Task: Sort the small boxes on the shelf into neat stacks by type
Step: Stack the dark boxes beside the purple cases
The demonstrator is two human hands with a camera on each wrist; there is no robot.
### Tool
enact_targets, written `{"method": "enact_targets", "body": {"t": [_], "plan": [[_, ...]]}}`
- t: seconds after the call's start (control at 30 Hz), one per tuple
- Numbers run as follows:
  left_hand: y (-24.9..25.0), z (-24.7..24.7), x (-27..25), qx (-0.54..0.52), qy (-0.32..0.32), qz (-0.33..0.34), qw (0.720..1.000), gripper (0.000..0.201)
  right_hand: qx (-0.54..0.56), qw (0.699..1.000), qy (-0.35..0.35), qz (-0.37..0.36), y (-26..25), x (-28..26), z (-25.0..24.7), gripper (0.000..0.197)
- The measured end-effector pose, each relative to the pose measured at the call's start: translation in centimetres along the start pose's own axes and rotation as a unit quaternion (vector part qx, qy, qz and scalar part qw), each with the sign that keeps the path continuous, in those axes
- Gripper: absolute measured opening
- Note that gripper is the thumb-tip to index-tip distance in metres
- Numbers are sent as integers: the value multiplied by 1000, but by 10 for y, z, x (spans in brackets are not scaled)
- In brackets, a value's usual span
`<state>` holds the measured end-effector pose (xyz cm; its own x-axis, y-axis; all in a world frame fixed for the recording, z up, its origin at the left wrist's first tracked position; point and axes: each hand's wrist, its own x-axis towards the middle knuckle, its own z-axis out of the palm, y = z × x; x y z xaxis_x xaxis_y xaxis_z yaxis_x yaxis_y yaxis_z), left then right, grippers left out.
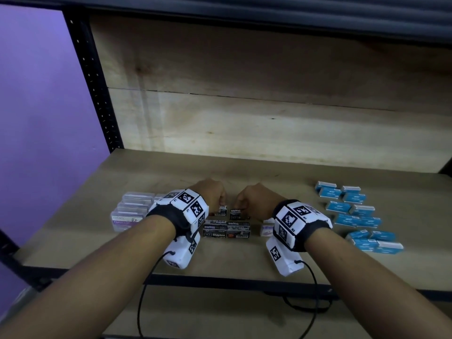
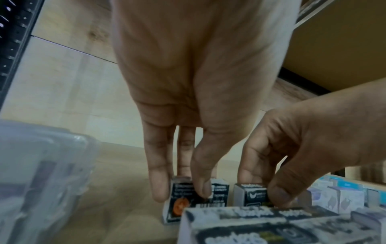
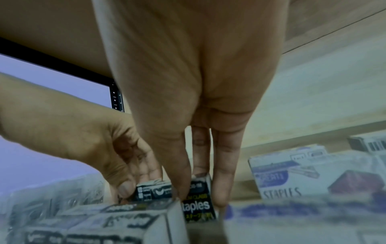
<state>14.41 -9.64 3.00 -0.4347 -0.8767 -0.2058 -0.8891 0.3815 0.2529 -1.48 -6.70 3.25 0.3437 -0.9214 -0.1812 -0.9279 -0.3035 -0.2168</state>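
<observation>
On the shelf [image 1: 171, 245], each hand's fingers pinch a black staple box: left hand [image 1: 210, 192], right hand [image 1: 255, 195].

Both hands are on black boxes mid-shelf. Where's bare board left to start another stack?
Bare shelf runs behind both hands to the back wall, and along the front edge before the black stack. A gap lies between the white box and blue boxes. Crowded: clear cases, centre.
</observation>
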Motion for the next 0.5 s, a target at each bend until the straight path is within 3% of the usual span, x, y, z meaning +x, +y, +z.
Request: {"method": "enact_targets", "body": {"t": [0.5], "plan": [[-5,0,-20,-5,-20,20,1000,32,26,999,-21,-2,-6,-8,-1,21]]}}
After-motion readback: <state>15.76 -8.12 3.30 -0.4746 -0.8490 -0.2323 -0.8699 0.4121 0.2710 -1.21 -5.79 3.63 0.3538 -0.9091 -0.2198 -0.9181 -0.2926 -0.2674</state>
